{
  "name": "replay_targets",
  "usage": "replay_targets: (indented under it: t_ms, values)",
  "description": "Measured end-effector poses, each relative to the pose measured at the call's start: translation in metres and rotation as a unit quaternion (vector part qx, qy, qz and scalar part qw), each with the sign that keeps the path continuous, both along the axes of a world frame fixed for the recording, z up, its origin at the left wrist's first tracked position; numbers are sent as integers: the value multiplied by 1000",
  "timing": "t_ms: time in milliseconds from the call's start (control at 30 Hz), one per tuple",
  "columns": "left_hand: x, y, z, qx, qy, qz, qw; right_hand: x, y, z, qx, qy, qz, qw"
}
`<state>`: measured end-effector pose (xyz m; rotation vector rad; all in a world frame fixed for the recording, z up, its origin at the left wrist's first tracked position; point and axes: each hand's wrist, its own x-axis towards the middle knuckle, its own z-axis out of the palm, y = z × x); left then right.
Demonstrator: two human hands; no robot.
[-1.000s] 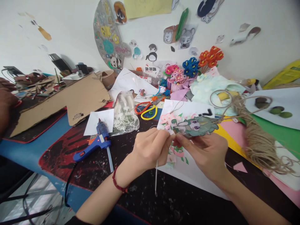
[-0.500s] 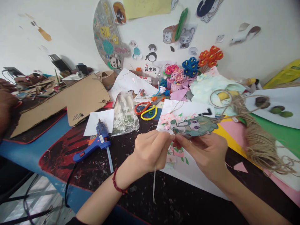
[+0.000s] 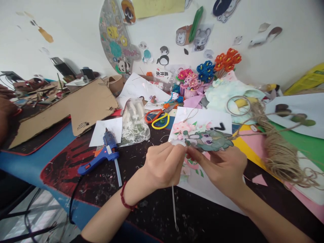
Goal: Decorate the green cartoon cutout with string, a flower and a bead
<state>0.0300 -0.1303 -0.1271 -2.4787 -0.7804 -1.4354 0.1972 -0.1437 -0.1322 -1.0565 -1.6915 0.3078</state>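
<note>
My right hand (image 3: 225, 168) pinches a paper cutout (image 3: 209, 140) of a green-haired cartoon character, lying sideways with its hair to the right. Brown twine runs off from beside the hair. Close against it, my left hand (image 3: 164, 165) is closed on a thin white cord (image 3: 174, 209), whose looped end dangles below the fist. A small white piece, too hidden to name, shows above the left fingertips. Both hands meet over a white sheet (image 3: 207, 194) with pink flowers and green leaves on it. The fingertips' exact contact is hidden.
Left of my hands lies a blue glue gun (image 3: 107, 152) with its cable. Behind are a bag of white cords (image 3: 135, 126) and scissors (image 3: 160, 120). Cardboard (image 3: 93, 104) leans at left, near another person's hand (image 3: 6, 108). A twine bundle (image 3: 280, 155) lies right.
The cord's looped end has swung right and hangs lower. The cutout has tipped slightly downward at its right end, and the twine beside it stretches farther right.
</note>
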Motion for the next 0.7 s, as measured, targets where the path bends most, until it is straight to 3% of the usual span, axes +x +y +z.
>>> replay_targets:
  t_ms: [367, 567, 700]
  values:
    - [-1, -1, 2, 7, -7, -6, 1000, 0, 0, -3, 71, -15, 8, 997]
    - [0, -2, 3, -10, -27, 14, 999, 1, 0, 3, -47, 99, 29, 994]
    - [0, -1, 3, -18, -39, 29, 999, 0, 2, 5, -84, 156, 47, 983]
